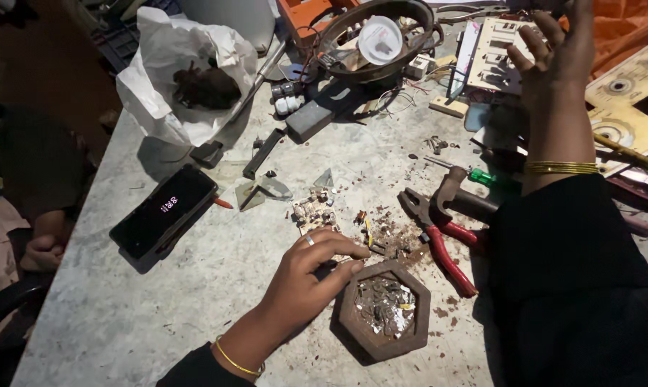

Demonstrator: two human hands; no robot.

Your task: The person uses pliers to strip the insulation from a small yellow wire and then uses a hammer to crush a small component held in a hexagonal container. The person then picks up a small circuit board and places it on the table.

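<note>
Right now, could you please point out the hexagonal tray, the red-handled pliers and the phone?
hexagonal tray (352, 326): head view, on its rusty left rim.
red-handled pliers (449, 261): head view, on the lower red handle.
phone (162, 211): head view, middle of the dark screen.

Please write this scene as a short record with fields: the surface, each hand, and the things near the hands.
Surface: grey worktable, strewn with small scraps and rust-coloured crumbs
Left hand: rests on the table, fingertips against the rim of the hexagonal tray
Right hand: raised above the far side, fingers spread, holding nothing
Tray contents: bits of metal scrap
Near the left hand: red-handled pliers, hammer, small circuit board
Further left: black phone, white bag with a dark lump inside
Far side: green-handled screwdriver, round frame with wires
</note>
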